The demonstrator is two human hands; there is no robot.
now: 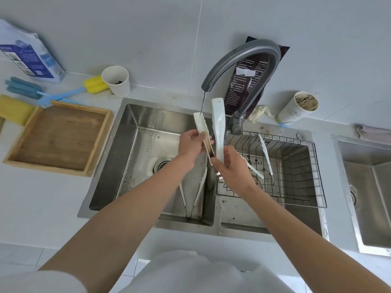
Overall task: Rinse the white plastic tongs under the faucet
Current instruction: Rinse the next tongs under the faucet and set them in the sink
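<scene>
White plastic tongs [218, 125] stand upright over the divider of the steel double sink [127, 127], their two arms spread apart with the tips up. My left hand [190, 144] grips the left arm and my right hand [232, 166] grips the right arm near the hinge end. A thin stream of water falls from the grey curved faucet [249, 51] onto the tip of the left arm.
A second pair of white tongs [193, 191] lies in the left basin. More white tongs [265, 155] rest in the wire rack [300, 166] over the right basin. A wooden tray [57, 138], bottle brushes [63, 94] and paper cups [117, 81] sit on the counter.
</scene>
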